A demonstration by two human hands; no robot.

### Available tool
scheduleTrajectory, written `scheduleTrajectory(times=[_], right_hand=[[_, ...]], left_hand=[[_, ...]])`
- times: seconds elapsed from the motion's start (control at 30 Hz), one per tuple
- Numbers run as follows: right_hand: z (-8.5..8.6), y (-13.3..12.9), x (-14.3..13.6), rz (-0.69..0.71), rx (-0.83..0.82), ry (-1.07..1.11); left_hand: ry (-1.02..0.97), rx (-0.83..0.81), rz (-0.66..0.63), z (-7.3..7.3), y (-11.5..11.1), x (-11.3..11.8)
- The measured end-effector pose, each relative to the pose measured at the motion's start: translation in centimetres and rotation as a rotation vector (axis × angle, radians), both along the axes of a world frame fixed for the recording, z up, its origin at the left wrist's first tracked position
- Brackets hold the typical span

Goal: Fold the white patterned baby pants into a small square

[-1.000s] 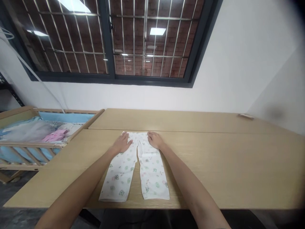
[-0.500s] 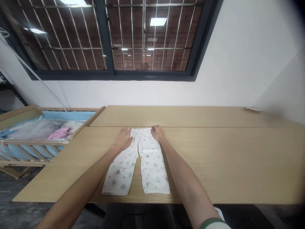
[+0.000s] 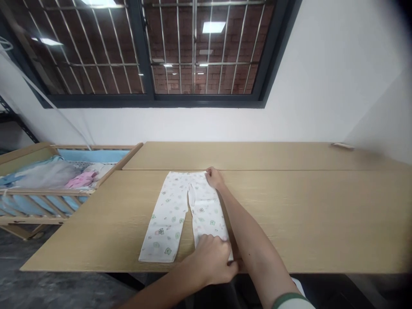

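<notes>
A pair of white baby pants (image 3: 167, 214) with small green and pink animal prints lies flat on the wooden table, waistband toward the wall, legs toward me. My right hand (image 3: 214, 178) is closed on the right corner of the waistband, thumb and fingers pinching the cloth. Down at the hem of the right leg, my left hand (image 3: 214, 259) is closed with curled fingers, gripping the cloth near the table's front edge. It covers most of that hem. The left leg lies loose and smooth, with neither hand on it.
The light wooden table (image 3: 305, 214) has a seam along its back part. To the left stands a wooden crib (image 3: 48, 197) with blue bedding and a pink cloth (image 3: 82, 179). A small flat object (image 3: 342, 146) lies at the back right. A barred window (image 3: 206, 64) is above.
My left hand has left the left side of the waistband and come down to the right leg's hem, closing there. My right hand stays at the waistband corner.
</notes>
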State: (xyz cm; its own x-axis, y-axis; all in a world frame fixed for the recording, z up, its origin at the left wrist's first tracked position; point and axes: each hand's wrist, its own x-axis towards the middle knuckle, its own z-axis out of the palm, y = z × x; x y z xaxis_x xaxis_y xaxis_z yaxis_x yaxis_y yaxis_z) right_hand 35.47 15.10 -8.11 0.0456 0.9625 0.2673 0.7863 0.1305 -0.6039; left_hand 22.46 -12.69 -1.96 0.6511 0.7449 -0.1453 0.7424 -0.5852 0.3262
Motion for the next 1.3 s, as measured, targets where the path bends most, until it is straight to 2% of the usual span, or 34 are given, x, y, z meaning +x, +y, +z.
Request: scheduleTrajectory(times=[0.2, 0.37, 0.53, 0.67, 0.83, 0.97, 1.1, 1.3], right_hand=[[-0.3, 0.1, 0.2, -0.010, 0.017, 0.156], [0.0, -0.2, 0.6, 0.002, 0.043, 0.297], [1.3, -1.4, 0.0, 0.040, 0.005, 0.372], [3.4, -1.5, -1.4, 0.016, -0.013, 0.464], [6.3, -0.4, -5.4, 0.020, -0.019, 0.557], [7.2, 0.6, -10.3, 0.032, -0.018, 0.569], [6.2, 1.1, -15.0, 0.010, -0.012, 0.504], [3.5, 1.3, -19.3, -0.018, -0.046, 0.331]], left_hand=[[-0.010, 0.009, 0.029, -1.1, 0.6, 0.0], [-0.072, 0.005, 0.032, -1.0, 0.7, -0.8], [-0.211, -0.010, 0.055, -0.4, 0.1, -2.0], [-0.373, -0.054, 0.175, 0.1, -0.8, -3.9], [-0.643, -0.187, 0.345, 0.8, -1.8, -7.5], [-0.737, -0.193, 0.490, 1.2, -2.6, -11.0], [-0.674, -0.111, 0.597, 0.9, -3.3, -14.6], [-0.486, 0.036, 0.704, -1.2, -4.1, -18.8]])
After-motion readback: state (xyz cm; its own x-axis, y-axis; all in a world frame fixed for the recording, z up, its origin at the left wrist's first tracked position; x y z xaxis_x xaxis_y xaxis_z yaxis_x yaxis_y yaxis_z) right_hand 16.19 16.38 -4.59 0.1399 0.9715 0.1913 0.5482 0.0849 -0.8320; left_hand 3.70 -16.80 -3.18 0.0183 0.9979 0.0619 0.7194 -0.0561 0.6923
